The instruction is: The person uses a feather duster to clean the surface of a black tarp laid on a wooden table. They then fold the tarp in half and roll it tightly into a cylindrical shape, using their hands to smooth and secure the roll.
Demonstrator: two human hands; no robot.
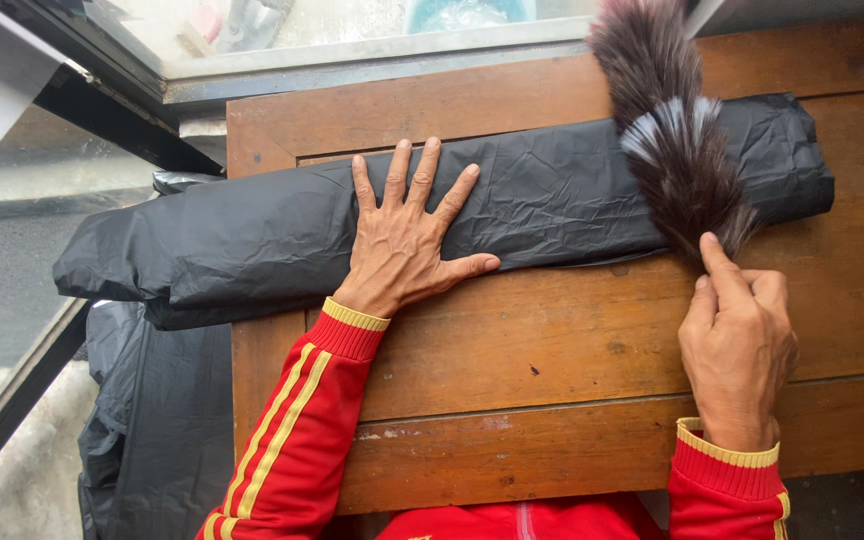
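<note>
My left hand (407, 235) lies flat, fingers spread, on a long rolled bundle of black plastic sheeting (272, 235) that stretches across a brown wooden table (552, 360). My right hand (739, 340) grips the handle end of a brown and grey feather duster (667, 130), index finger extended along it. The duster's feathers rest over the right part of the black bundle. Both arms wear red sleeves with yellow stripes and cuffs.
More black plastic (157, 420) hangs off the table's left edge down toward the floor. A glass pane with a dark frame (102, 90) runs along the left and far side. The bundle's left end overhangs the table.
</note>
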